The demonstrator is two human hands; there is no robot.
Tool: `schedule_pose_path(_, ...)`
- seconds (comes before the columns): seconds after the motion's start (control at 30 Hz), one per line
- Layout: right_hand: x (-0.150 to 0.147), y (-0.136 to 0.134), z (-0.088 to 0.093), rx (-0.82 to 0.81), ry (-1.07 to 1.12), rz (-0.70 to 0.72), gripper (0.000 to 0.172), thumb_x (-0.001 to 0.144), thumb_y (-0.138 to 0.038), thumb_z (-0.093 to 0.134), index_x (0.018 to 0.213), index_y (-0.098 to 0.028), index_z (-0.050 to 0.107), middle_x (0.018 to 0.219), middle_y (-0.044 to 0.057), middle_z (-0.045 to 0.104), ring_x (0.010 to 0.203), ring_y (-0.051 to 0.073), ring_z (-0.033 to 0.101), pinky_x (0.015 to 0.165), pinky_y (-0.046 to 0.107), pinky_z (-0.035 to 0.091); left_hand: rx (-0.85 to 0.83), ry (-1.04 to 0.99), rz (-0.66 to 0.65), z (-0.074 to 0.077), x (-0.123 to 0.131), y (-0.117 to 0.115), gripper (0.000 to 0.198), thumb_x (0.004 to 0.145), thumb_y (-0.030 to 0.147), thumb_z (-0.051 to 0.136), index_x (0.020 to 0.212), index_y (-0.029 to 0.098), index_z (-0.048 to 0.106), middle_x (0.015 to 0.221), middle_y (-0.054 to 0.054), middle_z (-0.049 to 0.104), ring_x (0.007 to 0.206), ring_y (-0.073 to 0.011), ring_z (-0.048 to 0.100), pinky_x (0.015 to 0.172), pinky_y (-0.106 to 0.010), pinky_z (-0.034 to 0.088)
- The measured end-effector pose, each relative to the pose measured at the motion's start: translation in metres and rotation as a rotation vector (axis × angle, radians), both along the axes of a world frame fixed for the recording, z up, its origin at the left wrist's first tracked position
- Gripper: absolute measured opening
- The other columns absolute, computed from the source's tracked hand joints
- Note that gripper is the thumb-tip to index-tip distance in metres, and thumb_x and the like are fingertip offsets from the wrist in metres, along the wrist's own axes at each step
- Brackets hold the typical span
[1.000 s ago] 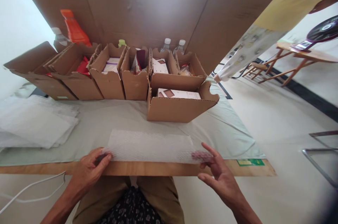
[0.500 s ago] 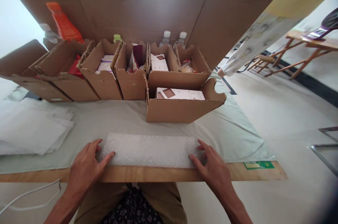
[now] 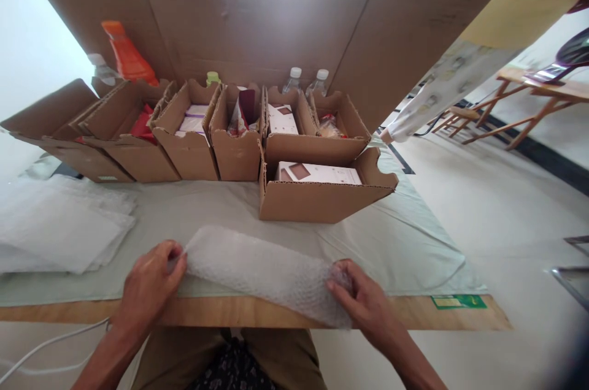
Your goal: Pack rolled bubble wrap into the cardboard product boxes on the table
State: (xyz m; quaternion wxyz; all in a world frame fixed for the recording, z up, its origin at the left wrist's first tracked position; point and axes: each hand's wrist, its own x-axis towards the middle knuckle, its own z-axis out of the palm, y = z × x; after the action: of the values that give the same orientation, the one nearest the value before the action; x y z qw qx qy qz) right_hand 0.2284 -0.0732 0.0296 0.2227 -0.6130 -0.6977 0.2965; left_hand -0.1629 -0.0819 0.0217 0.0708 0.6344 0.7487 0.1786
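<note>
A long folded strip of bubble wrap (image 3: 257, 267) stretches between my hands at the front of the table, tilted down to the right so that its right end overlaps the wooden edge. My left hand (image 3: 154, 276) pinches its left end between thumb and curled fingers. At the other end my right hand (image 3: 361, 292) is closed on the wrap, thumb on the near side. Whether anything lies inside the fold cannot be made out. Just beyond the wrap stands a cardboard bin (image 3: 322, 200) with a white box (image 3: 322, 173) in it.
More bubble wrap sheets (image 3: 59, 224) lie stacked at the left. Several cardboard bins (image 3: 184, 157) with packaged goods line the back, bottles (image 3: 131, 59) behind them, before a tall cardboard panel (image 3: 276, 16). Another person's legs (image 3: 432, 86) show at the right. A white cable (image 3: 55, 335) hangs front left.
Both hands have closed on the ends of the bubble wrap, which lay flat before. Its right end has come down and toward me. The camera view has shifted slightly.
</note>
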Motion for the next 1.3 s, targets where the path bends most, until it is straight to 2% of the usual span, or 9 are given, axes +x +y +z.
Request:
schedule_pose_path(0.1,-0.028,-0.036,-0.009,-0.133,0.222,0.011,0.044,0.085,-0.035,0.059,0.126,-0.019,0.061,0.111,0.01,0.074,0.092,0.025,0.071,0.082,0.037,0.058,0.202,0.023,0.036,0.011,0.005,0.042,0.02,0.09,0.034,0.046,0.092,0.022,0.062,0.09,-0.006,0.073,0.084,-0.0257,0.067,0.08,-0.038,0.049)
schedule_pose_path(0.27,-0.08,-0.074,-0.041,-0.279,0.535,-0.019,0.065,0.086,-0.039,0.065,0.148,-0.023,0.051,0.142,0.012,0.06,0.131,0.032,0.056,0.111,0.046,0.044,0.495,-0.043,0.002,0.002,0.026,0.088,0.047,0.087,0.034,0.059,0.129,0.014,0.055,0.123,-0.018,0.065,0.117,-0.0347,0.06,0.099,-0.053,0.048)
schedule_pose_path(0.33,-0.088,-0.08,-0.052,-0.286,0.617,-0.093,0.062,0.087,-0.043,0.066,0.146,-0.027,0.054,0.142,0.011,0.061,0.131,0.032,0.056,0.11,0.047,0.044,0.51,-0.103,-0.145,-0.007,0.03,0.065,0.047,0.089,0.027,0.058,0.134,0.016,0.052,0.13,-0.018,0.062,0.124,-0.0331,0.057,0.103,-0.054,0.047)
schedule_pose_path(0.47,-0.091,-0.083,-0.056,-0.338,0.768,-0.183,0.06,0.089,-0.049,0.066,0.144,-0.027,0.056,0.141,0.01,0.061,0.123,0.029,0.061,0.104,0.042,0.049,0.28,-0.269,-0.573,-0.022,0.038,-0.033,0.051,0.085,0.004,0.045,0.13,0.025,0.056,0.132,-0.01,0.064,0.136,-0.0262,0.05,0.109,-0.048,0.047)
schedule_pose_path(0.63,-0.11,-0.078,-0.029,-0.553,1.05,-0.223,0.087,0.09,-0.048,0.067,0.161,-0.029,0.019,0.113,0.008,0.073,0.075,0.019,0.069,0.074,0.035,0.057,0.307,-0.233,-0.731,-0.037,0.066,-0.1,0.064,0.081,0.007,0.049,0.143,0.02,0.049,0.146,-0.016,0.055,0.144,-0.0327,0.041,0.115,-0.057,0.038)
schedule_pose_path(0.77,-0.119,-0.075,-0.016,-0.458,1.102,-0.209,0.091,0.093,-0.051,0.062,0.162,-0.026,0.009,0.089,0.003,0.074,0.067,0.017,0.067,0.073,0.034,0.057,0.382,-0.397,-0.511,-0.037,0.077,-0.084,0.04,0.088,0.008,0.052,0.124,0.021,0.062,0.109,-0.01,0.075,0.108,-0.0215,0.069,0.095,-0.036,0.055)
schedule_pose_path(0.97,-0.105,-0.056,-0.03,0.058,0.575,0.153,0.059,0.101,-0.031,0.049,0.156,-0.03,0.028,0.137,0.012,0.062,0.106,0.022,0.067,0.09,0.039,0.056,-0.076,-0.721,-0.043,-0.018,0.072,-0.057,0.027,0.092,0.034,0.052,0.107,0.018,0.067,0.074,-0.001,0.072,0.067,-0.0178,0.069,0.063,-0.027,0.054)
schedule_pose_path(1.1,-0.111,-0.028,-0.031,0.38,0.126,0.493,0.051,0.088,-0.01,0.055,0.138,-0.024,0.054,0.137,0.011,0.063,0.132,0.028,0.052,0.105,0.049,0.046,-0.149,-0.717,0.041,-0.022,0.071,-0.053,0.053,0.089,0.04,0.049,0.131,0.008,0.055,0.07,0.0,0.068,0.066,-0.0192,0.066,0.065,-0.03,0.052)
schedule_pose_path(1.3,-0.121,-0.006,-0.028,0.376,-0.114,0.66,0.041,0.085,-0.008,0.056,0.124,-0.02,0.062,0.133,0.012,0.066,0.127,0.03,0.054,0.097,0.048,0.047,-0.045,-0.412,0.028,-0.029,0.061,-0.057,0.06,0.092,0.04,0.052,0.143,0.01,0.042,0.079,-0.002,0.067,0.062,-0.0188,0.064,0.063,-0.033,0.053)
